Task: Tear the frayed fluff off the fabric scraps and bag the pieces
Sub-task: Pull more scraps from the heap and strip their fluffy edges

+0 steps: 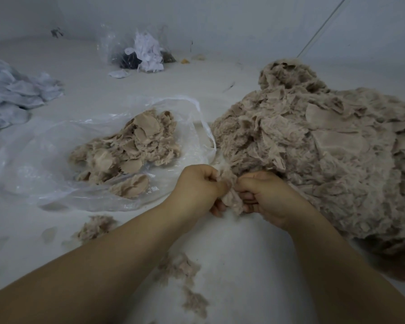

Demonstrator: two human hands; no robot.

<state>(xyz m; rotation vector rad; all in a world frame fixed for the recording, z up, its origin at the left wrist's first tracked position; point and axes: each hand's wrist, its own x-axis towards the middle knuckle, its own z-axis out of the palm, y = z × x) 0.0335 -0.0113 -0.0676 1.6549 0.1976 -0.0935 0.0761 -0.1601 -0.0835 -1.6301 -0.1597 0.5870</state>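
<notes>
While both hands pinch one scrap [230, 195] — left hand [198, 185] curled on its left edge, right hand [264, 195] on its right, fingers closed tight — fluff not yet parted. Held just in front of the big beige pile [313, 155], touching its near fringe.

Risks, judged:
- Pulling too close to pile — could snag neighbouring scraps, drag a clump off.
- Uneven tug — likely to rip the fabric itself, not only the fray.
- Loose fluff [180, 267] already strewn on white surface [243, 249]; more may drift, mix with cleaned pieces [131, 146].
- Clear bag [45, 160] lying flat, mouth slack to the left — tossed piece could land outside.
</notes>
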